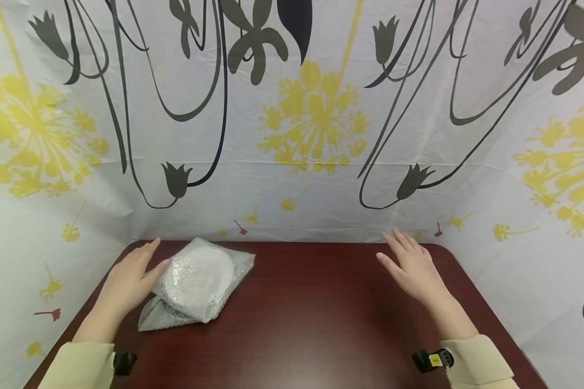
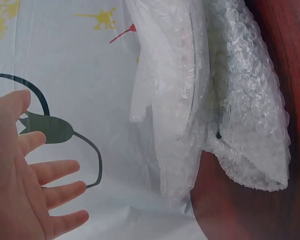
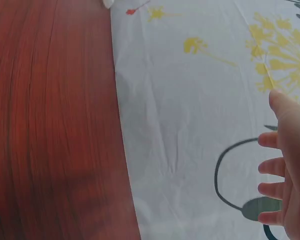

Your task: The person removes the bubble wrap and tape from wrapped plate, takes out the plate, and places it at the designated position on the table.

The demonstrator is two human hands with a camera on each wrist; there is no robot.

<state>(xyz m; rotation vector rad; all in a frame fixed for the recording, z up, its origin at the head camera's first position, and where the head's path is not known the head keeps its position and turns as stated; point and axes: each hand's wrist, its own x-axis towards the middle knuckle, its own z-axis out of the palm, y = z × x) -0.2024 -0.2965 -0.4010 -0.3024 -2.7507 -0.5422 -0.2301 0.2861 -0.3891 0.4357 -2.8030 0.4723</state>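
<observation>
On the left of the dark red table lies a round, pale object in bubble wrap [image 1: 199, 281], its exact kind blurred by the wrapping. My left hand [image 1: 128, 281] is beside it with fingers spread; in the head view the thumb overlaps its edge. The left wrist view shows that hand [image 2: 32, 175] apart from the bubble-wrapped bundle [image 2: 180, 75], holding nothing. Over the right part of the table, my right hand [image 1: 413, 267] has its fingers extended and holds nothing. The right wrist view shows the same hand [image 3: 292, 165] before the patterned cloth.
The dark red wooden table [image 1: 311, 324] has rounded far corners. A white cloth [image 1: 292, 216] with grey and yellow flower prints hangs behind it and along both sides. Small black devices sit at the left wrist [image 1: 124, 363] and right wrist [image 1: 430, 360].
</observation>
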